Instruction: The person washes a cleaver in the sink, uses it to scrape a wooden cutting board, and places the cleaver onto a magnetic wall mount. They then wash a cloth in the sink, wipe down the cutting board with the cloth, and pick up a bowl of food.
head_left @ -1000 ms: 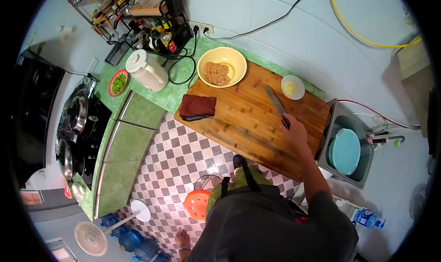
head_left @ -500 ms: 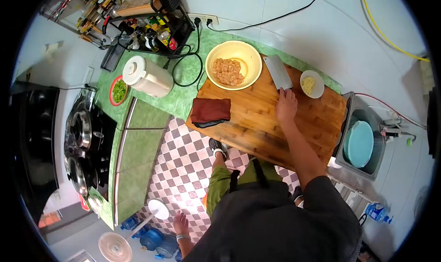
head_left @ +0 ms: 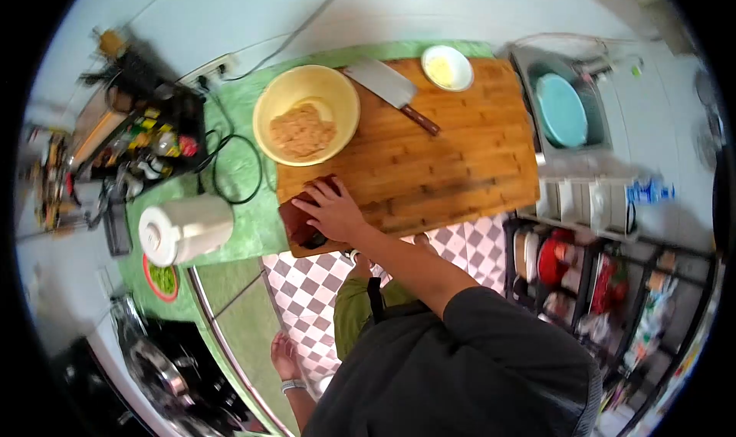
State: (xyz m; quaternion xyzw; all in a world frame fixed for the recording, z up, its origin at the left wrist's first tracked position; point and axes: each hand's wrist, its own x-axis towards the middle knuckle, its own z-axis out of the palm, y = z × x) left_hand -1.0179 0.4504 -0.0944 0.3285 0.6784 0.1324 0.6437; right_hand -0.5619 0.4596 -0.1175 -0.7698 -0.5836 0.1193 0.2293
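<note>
Dark red cloth (head_left: 294, 221): on the near left corner of the cutting board (head_left: 452, 165), partly covered.
Right hand (head_left: 339, 213): laid on the cloth, fingers spread; grip cannot be told, undersides hidden.
Left hand (head_left: 284, 355): hanging low, fingers loosely apart, blurred.
Yellow bowl (head_left: 310, 81): pinkish chunks (head_left: 303, 133) within, kind unclear; cleaver (head_left: 391, 89) just beside.
Stove (head_left: 201, 383): lower left, cut off.

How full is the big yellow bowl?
Partly full. The yellow bowl holds a lumpy, pinkish heap, and plenty of its bare inside shows around that.
</note>
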